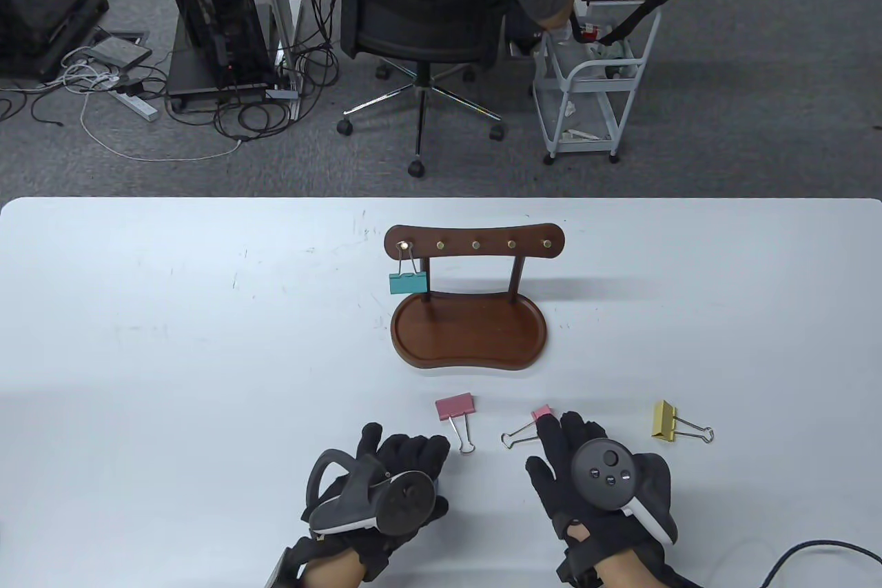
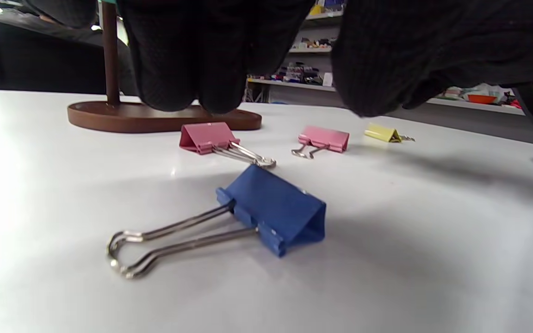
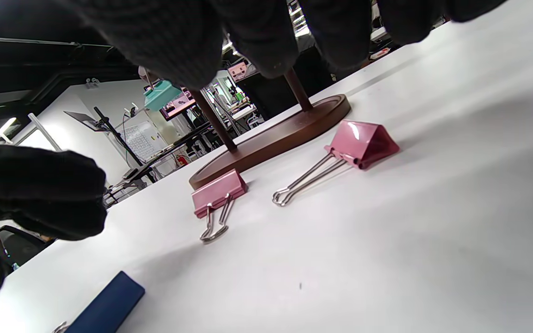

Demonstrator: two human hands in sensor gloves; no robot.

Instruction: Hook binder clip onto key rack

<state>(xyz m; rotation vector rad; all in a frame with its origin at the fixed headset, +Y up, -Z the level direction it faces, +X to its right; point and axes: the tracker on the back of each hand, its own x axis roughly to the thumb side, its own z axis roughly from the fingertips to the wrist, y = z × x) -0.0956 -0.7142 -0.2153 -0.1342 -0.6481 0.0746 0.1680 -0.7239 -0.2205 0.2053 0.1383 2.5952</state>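
Rack [image 1: 470, 333] standing at table [image 1: 172, 312] centre, teal clip [image 1: 408, 282] hanging from its 9 o'clock hook. Blue clip [image 2: 273, 210] lying beneath left hand [image 1: 382, 488]; right hand [image 1: 599, 478] hovering over pink clip [image 3: 361, 143]. Both hands are spreading open, holding nothing.

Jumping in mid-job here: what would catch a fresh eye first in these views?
The brown key rack stands mid-table with a teal binder clip hanging from its leftmost hook. Nearer the person, two pink clips and a yellow clip lie loose on the white table. A blue clip lies under the left hand; the right hand hovers by the second pink clip.
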